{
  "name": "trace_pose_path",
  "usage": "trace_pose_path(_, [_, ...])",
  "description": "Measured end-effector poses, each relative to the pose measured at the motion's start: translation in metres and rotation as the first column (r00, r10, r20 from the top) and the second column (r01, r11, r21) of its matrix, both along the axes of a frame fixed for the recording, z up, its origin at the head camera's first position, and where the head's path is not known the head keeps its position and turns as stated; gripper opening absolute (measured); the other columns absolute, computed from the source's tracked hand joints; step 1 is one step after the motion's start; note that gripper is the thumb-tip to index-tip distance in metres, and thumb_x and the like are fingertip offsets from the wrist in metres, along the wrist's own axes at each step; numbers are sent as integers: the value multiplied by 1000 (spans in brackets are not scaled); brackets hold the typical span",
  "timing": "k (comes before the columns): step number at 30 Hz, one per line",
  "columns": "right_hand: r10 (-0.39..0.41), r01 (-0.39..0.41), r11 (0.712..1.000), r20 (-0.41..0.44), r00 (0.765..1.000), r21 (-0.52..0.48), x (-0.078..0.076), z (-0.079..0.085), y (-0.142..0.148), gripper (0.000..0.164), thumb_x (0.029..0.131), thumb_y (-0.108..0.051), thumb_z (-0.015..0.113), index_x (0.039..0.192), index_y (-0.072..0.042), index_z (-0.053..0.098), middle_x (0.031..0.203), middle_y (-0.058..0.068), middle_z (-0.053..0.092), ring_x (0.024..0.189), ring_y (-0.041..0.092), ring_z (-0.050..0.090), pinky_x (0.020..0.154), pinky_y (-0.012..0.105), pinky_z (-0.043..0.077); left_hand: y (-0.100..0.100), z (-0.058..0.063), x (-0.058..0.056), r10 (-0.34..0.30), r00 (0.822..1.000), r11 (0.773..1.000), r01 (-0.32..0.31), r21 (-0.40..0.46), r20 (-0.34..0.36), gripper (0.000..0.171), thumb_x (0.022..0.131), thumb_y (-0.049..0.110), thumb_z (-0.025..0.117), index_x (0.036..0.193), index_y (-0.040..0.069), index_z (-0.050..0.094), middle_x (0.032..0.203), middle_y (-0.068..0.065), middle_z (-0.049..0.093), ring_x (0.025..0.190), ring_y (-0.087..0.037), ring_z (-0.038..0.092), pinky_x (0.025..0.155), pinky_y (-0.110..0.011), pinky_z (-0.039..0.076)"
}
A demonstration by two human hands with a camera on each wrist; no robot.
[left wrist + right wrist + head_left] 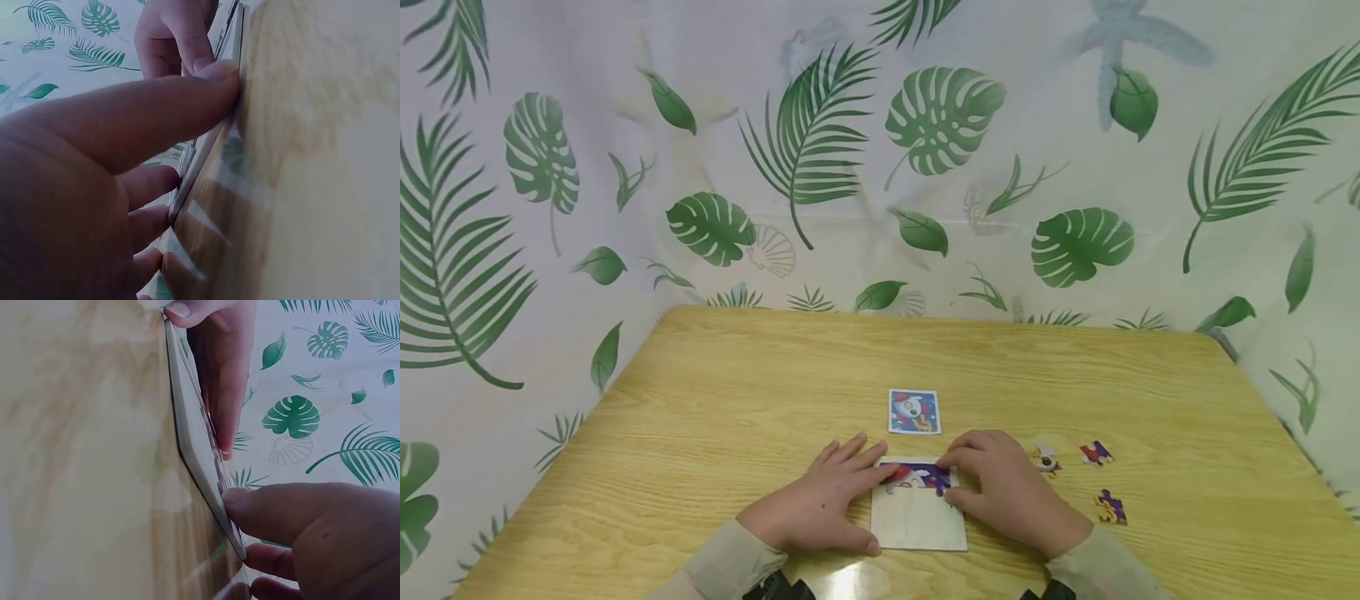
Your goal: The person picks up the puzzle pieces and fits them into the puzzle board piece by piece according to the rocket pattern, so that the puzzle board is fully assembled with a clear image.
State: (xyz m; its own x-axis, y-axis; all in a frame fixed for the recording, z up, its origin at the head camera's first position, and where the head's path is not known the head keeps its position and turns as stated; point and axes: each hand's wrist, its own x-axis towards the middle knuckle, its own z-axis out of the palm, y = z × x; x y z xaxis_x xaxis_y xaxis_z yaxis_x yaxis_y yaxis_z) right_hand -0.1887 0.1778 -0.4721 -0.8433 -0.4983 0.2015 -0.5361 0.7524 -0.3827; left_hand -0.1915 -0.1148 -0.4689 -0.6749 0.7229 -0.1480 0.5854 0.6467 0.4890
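A white puzzle board (919,521) lies on the table with several joined puzzle pieces (917,476) along its far end, showing red, white and purple. My left hand (831,502) spreads over the board's left side. Its index finger rests on the pieces and its thumb (219,78) touches the board's near left edge. From the right, my right hand (1003,486) has its fingers bent, with thumb (240,503) and index finger pinching a purple puzzle piece (942,483) at the right end of the row. The fingers partly cover that piece.
Beyond the board lies a small picture card (914,412) with a white figure on blue. To the right are loose pieces: a white one (1045,458) beside the right hand, a red-purple one (1097,452) and a yellow-purple one (1110,507). A leaf-patterned cloth (850,167) hangs behind the table.
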Motion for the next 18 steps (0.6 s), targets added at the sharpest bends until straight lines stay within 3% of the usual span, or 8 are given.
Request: trace_pose_path(18, [-100, 102, 994, -45, 994, 30, 1, -2, -11, 18, 84, -26, 81, 101, -23, 77, 99, -10, 64, 104, 22, 59, 102, 49, 44, 0, 0, 0, 19, 1000, 1000, -19, 1, 8, 96, 81, 54, 77, 161, 26, 31, 168, 2, 17, 155, -27, 2, 122, -53, 2])
